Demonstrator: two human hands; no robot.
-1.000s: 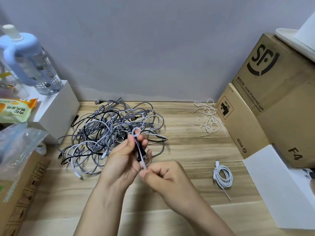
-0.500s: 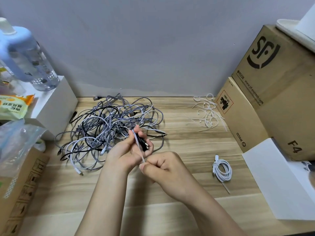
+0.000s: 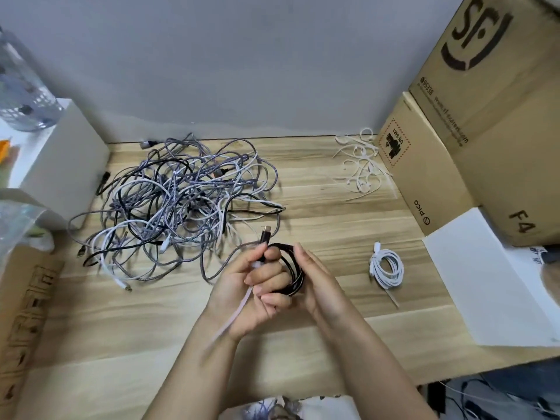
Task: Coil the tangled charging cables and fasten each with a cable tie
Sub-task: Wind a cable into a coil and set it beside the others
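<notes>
My left hand point(image 3: 251, 286) grips a coiled black cable point(image 3: 292, 268) with its plug sticking up, and a white cable tie point(image 3: 239, 310) trails down from that grip, blurred. My right hand point(image 3: 318, 280) lies against the coil's right side with straight fingers. A big tangle of grey, white and black cables point(image 3: 181, 204) sits on the wooden desk point(image 3: 333, 219) to the left. A white cable coil point(image 3: 388, 268), tied, lies to the right. Loose white cable ties point(image 3: 360, 165) are heaped at the back right.
Cardboard boxes point(image 3: 472, 131) stand at the right, with a white box point(image 3: 491, 277) in front of them. A white box point(image 3: 63, 165) with a water bottle point(image 3: 21, 92) on it stands at the left. Another carton point(image 3: 27, 310) is at the near left.
The tie's tail, pinched by my right hand before, now hangs from the left hand's grip. My right hand has let go and opened beside the coil. The camera has tilted down.
</notes>
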